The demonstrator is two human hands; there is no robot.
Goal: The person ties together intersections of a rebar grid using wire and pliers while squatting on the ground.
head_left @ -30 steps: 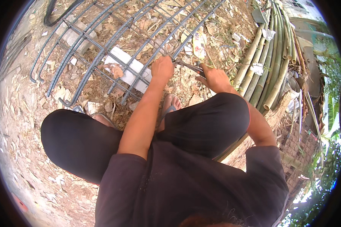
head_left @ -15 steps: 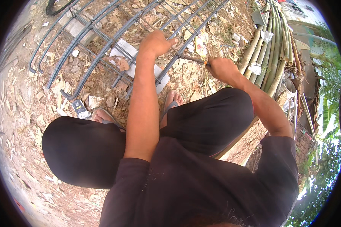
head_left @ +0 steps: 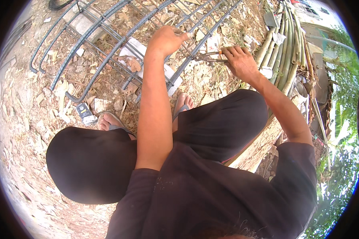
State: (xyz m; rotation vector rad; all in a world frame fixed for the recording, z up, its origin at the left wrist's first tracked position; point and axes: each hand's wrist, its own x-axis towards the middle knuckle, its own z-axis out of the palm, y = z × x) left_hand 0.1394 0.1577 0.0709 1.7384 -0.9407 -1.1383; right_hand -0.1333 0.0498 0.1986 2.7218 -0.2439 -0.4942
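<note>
My right hand grips the pliers by their spread handles, their head at the edge of the steel frame. My left hand is above this frame; whether it pinches something, I cannot tell. Bamboo poles lie at right.

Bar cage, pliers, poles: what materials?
Bar cage: likely steel, dull blue-grey; bars look ribbed.
Pliers: probably metal, dull brownish head; orange patch near the right hand may be plastic.
Poles: seemingly bamboo, smooth green-to-tan, with ringed joints and hollow ends.
</note>
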